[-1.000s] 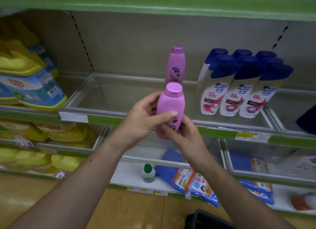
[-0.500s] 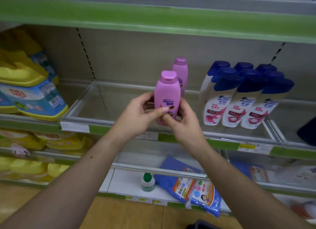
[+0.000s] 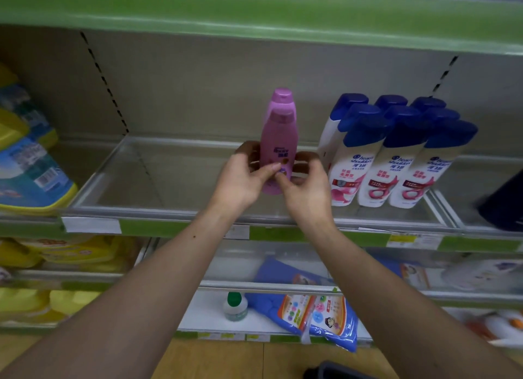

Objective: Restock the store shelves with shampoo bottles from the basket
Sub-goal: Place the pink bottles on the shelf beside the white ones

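Head view: gripping a pink shampoo bottle [image 3: 278, 152] low on its body with both hands, pressing in from one side with the left hand [image 3: 243, 177] and from the other with the right hand [image 3: 307, 186], thumbs nearly meeting across the front label and fingers curling round the back. Holding it upright over the clear-fronted shelf [image 3: 169, 211], with the base hidden behind the thumbs, so not telling whether it is touching the shelf floor. Standing directly behind the grip, a second pink shampoo bottle [image 3: 281, 95], showing only its cap and shoulders above the held one. Standing just to the right of the grip, close beside the right hand's fingers, white Head & Shoulders bottles [image 3: 370, 163] with blue caps, packed in rows. Lying well to the left of the grip, yellow-and-blue detergent pouches [image 3: 31, 175]. Lying below the grip on a lower shelf, blue refill pouches [image 3: 319, 316], and just left of them a small green-capped bottle [image 3: 235, 306]. Showing far below the grip, at the bottom edge under the right forearm, a corner of the dark basket [image 3: 334, 371].
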